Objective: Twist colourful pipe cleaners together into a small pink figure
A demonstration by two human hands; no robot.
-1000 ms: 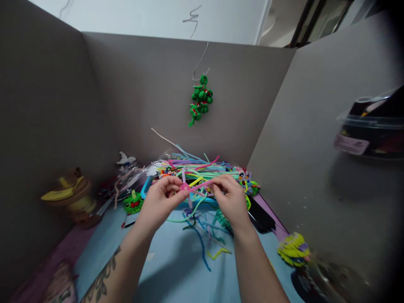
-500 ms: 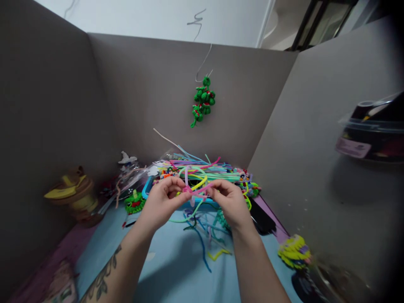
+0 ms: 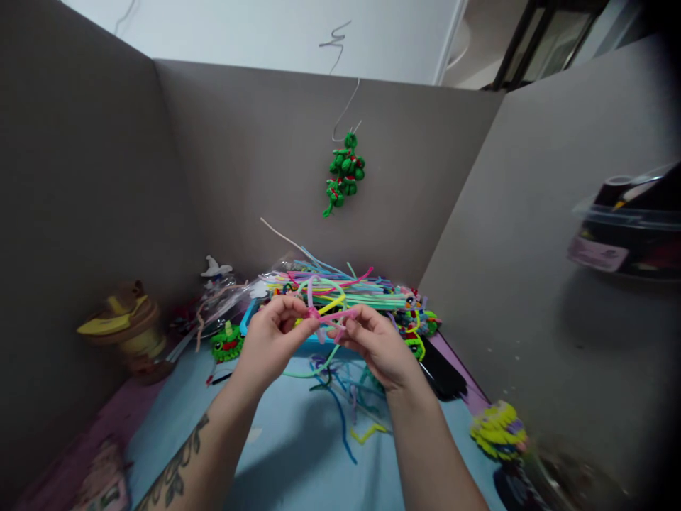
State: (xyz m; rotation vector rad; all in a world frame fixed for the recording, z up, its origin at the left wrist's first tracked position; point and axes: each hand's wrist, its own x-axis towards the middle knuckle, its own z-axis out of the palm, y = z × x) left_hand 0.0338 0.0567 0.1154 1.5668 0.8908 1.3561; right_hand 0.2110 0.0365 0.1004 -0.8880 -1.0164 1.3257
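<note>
Between my two hands, above the table, is a bunch of bent pipe cleaners in pink, yellow, lilac and mint green. My left hand [image 3: 279,330] pinches them at a pink knot [image 3: 313,313], thumb and fingers closed. A pink pipe cleaner [image 3: 338,320] runs from that knot across to my right hand [image 3: 375,337], whose thumb and fingertips are closed on its end. A yellow pipe cleaner [image 3: 333,306] slants up behind it, and a mint green loop [image 3: 306,373] hangs below. My fingers partly hide where the strands cross.
Behind my hands lies a heap of straight pipe cleaners [image 3: 367,287]. Loose pieces, including a blue one [image 3: 343,426], lie on the blue table cover [image 3: 287,454]. A green figure [image 3: 228,344] and a plant pot [image 3: 135,333] stand left; a black phone-like object [image 3: 441,369] lies right.
My right hand has shifted slightly left and its fingers have curled in further around the pink pipe cleaner's end. My left hand keeps its pinch. The view has tilted slightly.
</note>
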